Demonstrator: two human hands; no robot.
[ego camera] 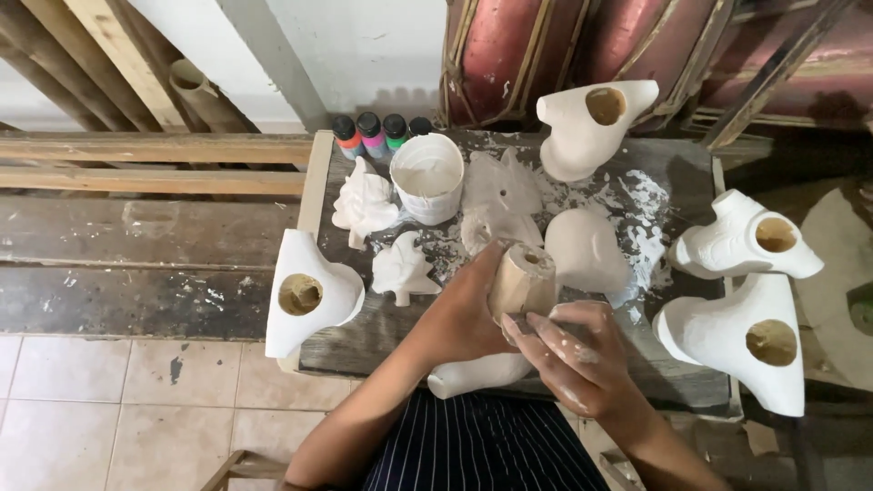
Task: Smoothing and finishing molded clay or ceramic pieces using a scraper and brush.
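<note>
My left hand (459,309) grips a white plaster figure (523,282) with a hollow tan opening at its top, held above my lap at the near edge of the small wooden table (359,341). My right hand (573,350), smeared with white plaster, presses its fingers against the near side of the same figure. The figure's white lower part (477,375) sticks out below my left forearm. Both hands are closed on the piece.
On the table stand a white cup of plaster (427,177), several small paint bottles (371,135), small white figurines (364,207) and a smooth rounded cast (587,250). Larger hollow white casts sit at the left (309,291), back (591,123) and right (746,332). Wooden planks lie left.
</note>
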